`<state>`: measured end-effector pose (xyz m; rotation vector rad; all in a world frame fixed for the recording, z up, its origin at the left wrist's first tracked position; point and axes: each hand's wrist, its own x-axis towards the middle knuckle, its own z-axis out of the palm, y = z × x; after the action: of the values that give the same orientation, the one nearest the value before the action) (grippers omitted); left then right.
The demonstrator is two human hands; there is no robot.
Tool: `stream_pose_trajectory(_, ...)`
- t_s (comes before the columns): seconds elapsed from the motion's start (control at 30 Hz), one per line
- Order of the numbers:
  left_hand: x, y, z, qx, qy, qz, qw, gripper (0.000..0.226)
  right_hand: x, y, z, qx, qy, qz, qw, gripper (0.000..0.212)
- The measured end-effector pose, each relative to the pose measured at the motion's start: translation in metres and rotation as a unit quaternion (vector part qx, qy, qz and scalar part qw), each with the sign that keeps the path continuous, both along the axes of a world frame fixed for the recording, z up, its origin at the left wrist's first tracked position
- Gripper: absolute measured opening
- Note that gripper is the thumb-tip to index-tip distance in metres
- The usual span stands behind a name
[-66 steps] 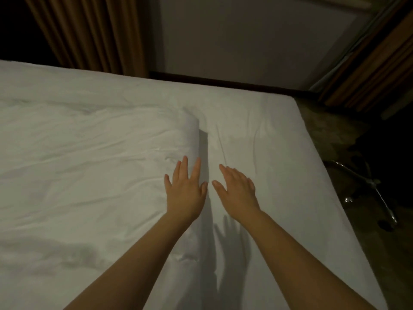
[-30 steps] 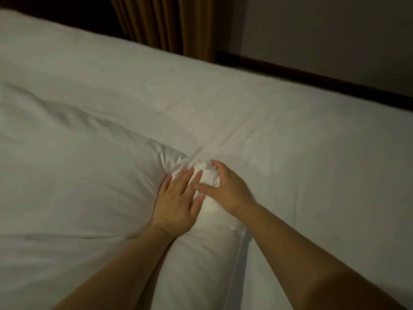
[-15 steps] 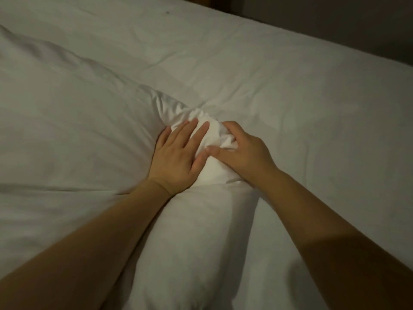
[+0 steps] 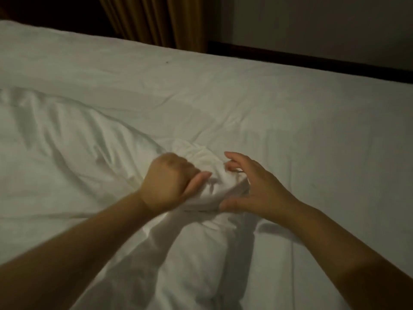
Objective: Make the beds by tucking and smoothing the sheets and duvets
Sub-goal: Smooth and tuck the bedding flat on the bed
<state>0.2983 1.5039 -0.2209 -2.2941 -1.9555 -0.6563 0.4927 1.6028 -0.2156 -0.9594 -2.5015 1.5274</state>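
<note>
A white duvet (image 4: 67, 166) covers the left half of the bed, and its bunched corner (image 4: 201, 159) pokes up in the middle of the view. My left hand (image 4: 169, 180) is closed in a fist on the fabric of that corner. My right hand (image 4: 252, 186) is just to the right of it, fingers spread and curved, with its thumb pressing a fold of the same fabric from below. A white fitted sheet (image 4: 312, 130) lies flat over the right half of the bed.
Brown curtains (image 4: 154, 19) hang behind the far edge of the bed. A dark skirting board (image 4: 312, 61) runs along the grey wall at the back right. The room is dim.
My left hand went from lying flat on the duvet corner to a fist gripping it. My right hand opened its fingers and shifted right. The view tilted up, showing the curtains again.
</note>
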Motion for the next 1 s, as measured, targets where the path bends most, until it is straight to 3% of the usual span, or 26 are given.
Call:
stream_pose_trajectory(0.07,0.002,-0.012,0.000,0.024,-0.031,0.003,0.999,0.068,-0.004,0.006,0.007,0.034,-0.026,0.078,0.996,0.104)
stream_pose_trajectory(0.17,0.001,-0.012,0.005,0.056,-0.046,0.001,0.997,0.068,-0.026,0.015,0.020,0.130,-0.057,0.204,0.969,0.102)
stream_pose_trajectory(0.23,0.001,-0.010,0.007,0.066,-0.051,-0.004,0.997,0.069,-0.039,0.022,0.021,0.122,-0.094,0.228,0.961,0.097)
stream_pose_trajectory(0.37,-0.001,-0.011,0.010,0.076,-0.061,-0.016,0.995,0.070,-0.036,0.039,0.006,0.050,-0.193,0.264,0.944,0.070)
stream_pose_trajectory(0.43,-0.002,-0.011,0.012,0.076,-0.072,-0.033,0.994,0.066,-0.028,0.045,-0.003,-0.002,-0.179,0.259,0.949,0.044)
stream_pose_trajectory(0.5,-0.005,-0.011,0.014,0.072,-0.076,-0.041,0.994,0.062,-0.022,0.053,-0.004,-0.001,-0.151,0.245,0.958,0.034)
stream_pose_trajectory(0.57,-0.007,-0.009,0.021,0.060,-0.090,-0.038,0.993,0.060,-0.023,0.060,0.001,-0.010,-0.093,0.187,0.978,0.043)
stream_pose_trajectory(0.63,-0.010,0.002,0.032,0.044,-0.114,-0.018,0.992,0.053,-0.032,0.067,0.005,-0.075,-0.004,-0.002,0.997,0.054)
stream_pose_trajectory(0.7,-0.013,0.023,0.039,-0.004,-0.117,0.001,0.993,0.044,-0.044,0.075,-0.007,-0.115,0.042,-0.202,0.972,0.055)
stream_pose_trajectory(0.83,-0.025,0.067,0.023,-0.125,0.007,0.071,0.990,0.049,-0.053,0.087,-0.039,-0.158,0.066,-0.393,0.903,0.051)
stream_pose_trajectory(0.9,-0.042,0.080,0.012,-0.186,0.007,0.117,0.975,0.046,-0.045,0.105,-0.031,-0.186,0.053,-0.342,0.919,0.048)
stream_pose_trajectory(0.97,-0.053,0.086,0.005,-0.188,-0.032,0.104,0.976,0.045,-0.028,0.129,-0.015,-0.107,-0.072,-0.164,0.978,0.040)
stream_pose_trajectory(1.0,-0.053,0.085,0.001,-0.158,-0.049,0.085,0.983,0.043,-0.022,0.137,-0.006,-0.052,-0.130,-0.088,0.986,0.031)
